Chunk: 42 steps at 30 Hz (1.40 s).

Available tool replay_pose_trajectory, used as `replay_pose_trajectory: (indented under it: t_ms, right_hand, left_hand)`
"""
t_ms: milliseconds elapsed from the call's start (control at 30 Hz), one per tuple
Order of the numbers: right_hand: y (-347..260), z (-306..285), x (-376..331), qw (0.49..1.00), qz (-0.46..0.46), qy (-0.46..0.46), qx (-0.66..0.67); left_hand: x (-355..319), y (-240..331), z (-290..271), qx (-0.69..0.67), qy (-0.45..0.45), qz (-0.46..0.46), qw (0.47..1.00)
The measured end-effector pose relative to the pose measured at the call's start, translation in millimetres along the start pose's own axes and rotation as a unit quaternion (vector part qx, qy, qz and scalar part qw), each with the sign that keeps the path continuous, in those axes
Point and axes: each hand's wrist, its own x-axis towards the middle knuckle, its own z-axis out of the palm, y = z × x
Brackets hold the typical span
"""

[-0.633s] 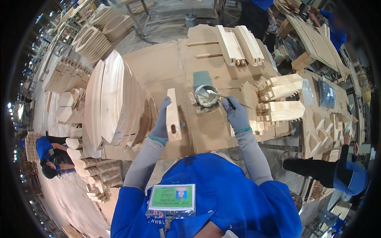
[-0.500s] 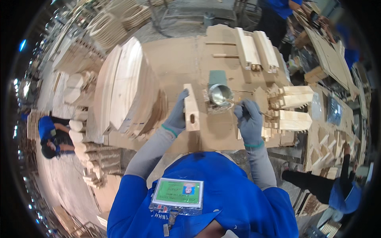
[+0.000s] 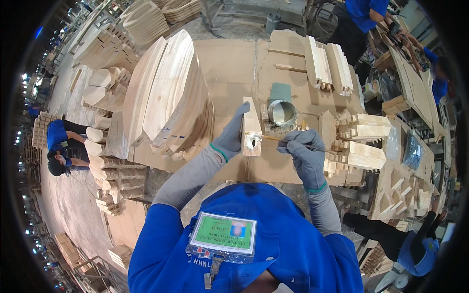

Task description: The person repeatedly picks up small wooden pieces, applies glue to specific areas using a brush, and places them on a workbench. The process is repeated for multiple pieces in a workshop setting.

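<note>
My left hand (image 3: 231, 134), in a grey glove, is closed around a pale wooden block (image 3: 251, 119) and keeps its end face tilted toward me. A dark slot in that end has a white smear around it. Pinched in my gloved right hand (image 3: 306, 155) is a thin brown stick (image 3: 272, 138). The stick's left tip reaches the block's end beside the slot; whether it has bristles I cannot tell. Just beyond my right hand is a round metal can (image 3: 283, 114) with whitish insides, standing on a stained patch of the cardboard-covered table (image 3: 222, 68).
Large curved wooden panels (image 3: 168, 93) are stacked left. Slotted wooden pieces (image 3: 364, 155) lie right, near my right hand, and long pieces (image 3: 318, 63) at the back right. Co-workers are at the left (image 3: 58, 146), far right (image 3: 361, 19) and lower right (image 3: 415, 249).
My right hand has brought the stick's tip leftward to the block's end. White smearing now shows around the slot, which looked bare before. The whole view has shifted slightly.
</note>
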Motion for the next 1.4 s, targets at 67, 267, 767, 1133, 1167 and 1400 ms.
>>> replay_pose_trajectory:
  t_ms: [67, 267, 767, 1133, 1167, 1400]
  right_hand:
    - [-1.1, -0.7, -1.5, 0.999, -0.004, -0.041, -0.003]
    - [-7.2, -6.6, -14.0, 0.996, 0.048, -0.071, -0.008]
    - [-48.2, 26.1, 8.0, 0.974, -0.024, -0.065, -0.214]
    - [-56.8, 60.5, 24.9, 0.749, -0.182, -0.291, -0.567]
    - [-55.0, 62.3, 24.8, 0.757, -0.172, -0.295, -0.557]
    - [-51.5, 60.3, 21.9, 0.783, -0.172, -0.224, -0.555]
  left_hand:
    - [0.0, -0.6, -4.6, 0.017, 0.008, 0.006, 1.000]
    - [-7.0, 2.4, -5.6, 0.064, 0.044, -0.022, 0.997]
    - [8.3, -4.7, -31.9, -0.019, 0.048, -0.006, 0.999]
    - [18.6, -12.8, -49.8, -0.003, 0.187, 0.081, 0.979]
    - [18.3, -12.2, -49.7, 0.000, 0.192, 0.088, 0.977]
    - [20.5, -0.7, -50.7, 0.008, 0.224, 0.114, 0.968]
